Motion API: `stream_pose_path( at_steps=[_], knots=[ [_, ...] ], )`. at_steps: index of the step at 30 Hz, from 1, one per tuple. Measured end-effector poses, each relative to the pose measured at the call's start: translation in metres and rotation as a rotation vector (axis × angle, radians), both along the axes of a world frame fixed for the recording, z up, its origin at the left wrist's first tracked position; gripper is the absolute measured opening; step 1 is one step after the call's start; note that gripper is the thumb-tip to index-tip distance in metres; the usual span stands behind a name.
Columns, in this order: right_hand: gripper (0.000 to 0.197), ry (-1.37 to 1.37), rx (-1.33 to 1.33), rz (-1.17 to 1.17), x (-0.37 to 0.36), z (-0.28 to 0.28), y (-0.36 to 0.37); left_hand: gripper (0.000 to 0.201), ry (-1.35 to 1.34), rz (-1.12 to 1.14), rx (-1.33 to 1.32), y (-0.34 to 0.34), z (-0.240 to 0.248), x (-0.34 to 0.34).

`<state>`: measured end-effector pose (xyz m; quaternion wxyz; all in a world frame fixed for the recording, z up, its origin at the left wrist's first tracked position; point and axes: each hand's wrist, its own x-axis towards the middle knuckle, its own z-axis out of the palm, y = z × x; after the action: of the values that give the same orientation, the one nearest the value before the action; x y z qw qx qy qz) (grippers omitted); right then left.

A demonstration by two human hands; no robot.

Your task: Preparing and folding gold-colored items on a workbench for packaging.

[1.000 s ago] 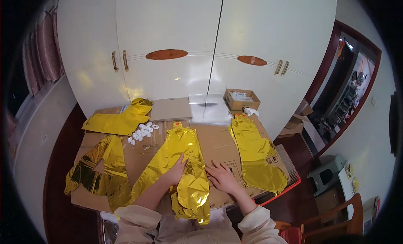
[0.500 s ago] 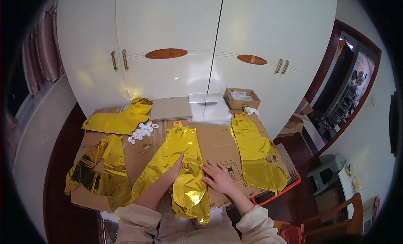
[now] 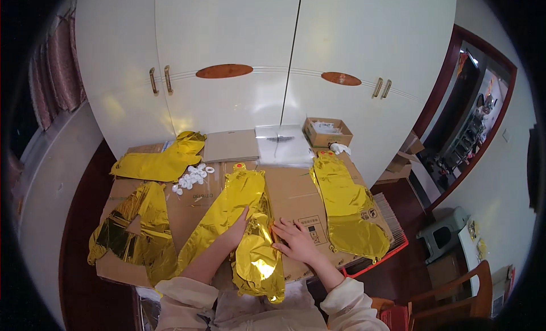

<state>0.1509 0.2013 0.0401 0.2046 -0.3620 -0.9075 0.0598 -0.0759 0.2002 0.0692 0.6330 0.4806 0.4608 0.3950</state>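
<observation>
A flat, uninflated gold foil balloon (image 3: 242,188) lies in front of me, its right part creased and folded over toward the near edge. My left hand (image 3: 234,231) rests on it with the visible finger stretched out; a fold of foil hides the rest of that hand's fingers. Just beside the foil's right edge, my right hand (image 3: 297,241) lies palm down, fingers spread, its fingertips touching the edge. A second gold foil balloon (image 3: 347,206) is to the right. Another gold foil piece (image 3: 153,225) spreads at the left, and one more (image 3: 162,163) sits behind it.
Brown cardboard (image 3: 290,188) covers the work surface. White rings (image 3: 190,180) are heaped at back left. Grey-brown sheets (image 3: 230,146), clear plastic bags (image 3: 282,146) and a small carton (image 3: 328,132) line the back, before a white cupboard (image 3: 227,29). A red crate (image 3: 398,243) is at right.
My right hand has shifted slightly left against the foil's edge. The foil beside it is more creased and pushed inward. My left hand has hardly moved.
</observation>
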Motion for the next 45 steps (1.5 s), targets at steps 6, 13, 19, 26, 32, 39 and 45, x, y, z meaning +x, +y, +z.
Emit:
stream_pose_path(
  at_steps=[6, 13, 19, 26, 32, 39, 45],
  knots=[
    [0.056, -0.015, -0.002, 0.013, 0.002, -0.001, 0.001, 0.045, -0.110, -0.012, -0.150, 0.010, -0.005, -0.001],
    [0.057, -0.062, -0.015, 0.007, 0.000, 0.001, 0.000, 0.059, 0.574, -0.353, 0.451, 0.025, -0.043, -0.023],
    [0.055, -0.074, 0.024, -0.028, 0.005, -0.002, 0.000, 0.065, 1.522, -0.506, 0.954, 0.025, -0.001, -0.018],
    [0.055, -0.065, 0.029, -0.008, 0.000, -0.001, -0.003, 0.053, 0.893, -0.188, 0.562, 0.071, -0.002, -0.049],
    [0.054, -0.072, 0.063, -0.016, 0.002, -0.003, -0.003, 0.058, 0.773, 0.124, 0.353, 0.111, -0.012, -0.003],
    [0.052, -0.053, 0.091, -0.007, 0.000, -0.005, -0.002, 0.055, 0.787, 0.246, 0.368, 0.153, -0.038, 0.006],
    [0.050, -0.058, 0.106, -0.018, 0.000, -0.005, -0.003, 0.049, 0.787, 0.209, 0.382, 0.166, -0.040, 0.013]
  ],
)
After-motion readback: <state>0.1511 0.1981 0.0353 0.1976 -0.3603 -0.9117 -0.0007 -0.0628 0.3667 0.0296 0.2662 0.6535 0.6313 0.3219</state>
